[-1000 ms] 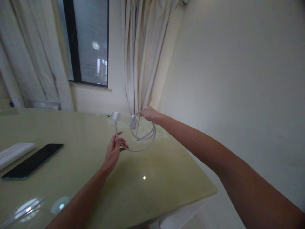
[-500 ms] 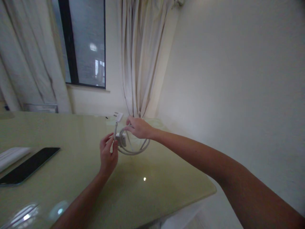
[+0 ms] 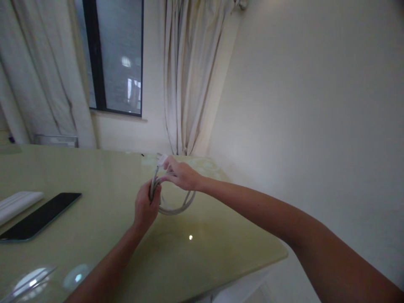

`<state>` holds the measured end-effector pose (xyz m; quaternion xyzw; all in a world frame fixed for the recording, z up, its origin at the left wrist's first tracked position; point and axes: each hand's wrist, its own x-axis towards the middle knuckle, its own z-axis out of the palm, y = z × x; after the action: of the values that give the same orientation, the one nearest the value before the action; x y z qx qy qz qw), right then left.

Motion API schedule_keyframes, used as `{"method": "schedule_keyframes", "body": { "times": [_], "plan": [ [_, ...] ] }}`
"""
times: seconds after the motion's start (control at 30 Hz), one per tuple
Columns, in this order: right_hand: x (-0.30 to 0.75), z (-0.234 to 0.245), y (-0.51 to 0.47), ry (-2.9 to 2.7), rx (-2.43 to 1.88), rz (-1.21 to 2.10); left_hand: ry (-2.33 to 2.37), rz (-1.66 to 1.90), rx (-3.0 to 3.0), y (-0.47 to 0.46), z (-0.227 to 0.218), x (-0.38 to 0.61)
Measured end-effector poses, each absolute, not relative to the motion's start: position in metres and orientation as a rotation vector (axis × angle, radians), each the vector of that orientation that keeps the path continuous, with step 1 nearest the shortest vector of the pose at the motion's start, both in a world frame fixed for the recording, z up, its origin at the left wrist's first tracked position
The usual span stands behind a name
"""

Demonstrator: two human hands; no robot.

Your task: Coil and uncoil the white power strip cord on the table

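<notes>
A white power cable [image 3: 176, 210] hangs in loops between my two hands, above the table. My left hand [image 3: 147, 205] is closed around the left side of the coil. At the top, my right hand [image 3: 183, 173] grips the loops, its fingertips against the white two-pin plug [image 3: 162, 160]. The plug's prongs point up and to the left. The white block seen on the cable earlier is hidden now, behind my left hand and the loops.
The glossy yellow-green table [image 3: 104, 176] has a rounded corner at right front. On its left lie a black flat tablet or phone [image 3: 41, 216] and a white slab-like object [image 3: 19, 205]. Curtains [image 3: 189, 75], a window [image 3: 120, 54] and a bare wall [image 3: 309, 105] stand behind.
My left hand has closed over the cable's left side, covering the white block. My right hand's fingers have come to the plug, and the loops hang slightly lower.
</notes>
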<state>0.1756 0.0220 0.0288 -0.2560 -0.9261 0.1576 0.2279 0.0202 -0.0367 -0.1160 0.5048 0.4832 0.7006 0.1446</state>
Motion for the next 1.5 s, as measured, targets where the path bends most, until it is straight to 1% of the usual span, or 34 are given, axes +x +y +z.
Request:
{"method": "schedule_keyframes", "body": {
  "times": [0.13,0.27,0.37,0.5,0.57,0.73,0.8,0.87,1.03,1.13,1.3,1.5],
  "plan": [
    [0.180,0.026,0.030,-2.518,-0.773,0.508,1.494,1.960,1.513,-0.038,-0.114,0.021],
    [0.184,0.032,0.034,-2.553,-0.882,0.544,1.430,1.951,1.461,-0.042,-0.109,0.021],
    [0.185,0.034,0.031,-2.596,-0.861,0.672,1.363,1.998,1.484,-0.041,-0.109,0.020],
    [0.186,0.033,0.025,-2.549,-0.847,0.672,1.359,2.119,1.706,-0.034,-0.116,0.019],
    [0.186,0.033,0.023,-2.492,-0.913,0.836,1.403,2.159,1.805,-0.030,-0.121,0.018],
    [0.192,0.036,0.028,-2.317,-1.020,1.484,1.404,2.162,2.000,-0.027,-0.129,0.015],
    [0.196,0.036,0.030,-2.254,-1.007,1.627,1.410,2.131,2.035,-0.027,-0.129,0.013],
    [0.199,0.033,0.030,-2.209,-0.967,1.692,1.461,2.118,2.025,-0.027,-0.128,0.013],
    [0.197,0.029,0.026,-2.218,-0.917,1.684,1.659,2.096,1.851,-0.032,-0.121,0.014],
    [0.192,0.032,0.025,-2.187,-0.947,1.605,1.745,2.049,1.714,-0.036,-0.117,0.015],
    [0.194,0.034,0.026,-2.239,-0.974,1.433,1.547,1.908,1.829,-0.035,-0.116,0.016],
    [0.204,0.026,0.025,-2.222,-0.667,1.492,1.522,1.904,1.901,-0.029,-0.121,0.011]
  ]
}}
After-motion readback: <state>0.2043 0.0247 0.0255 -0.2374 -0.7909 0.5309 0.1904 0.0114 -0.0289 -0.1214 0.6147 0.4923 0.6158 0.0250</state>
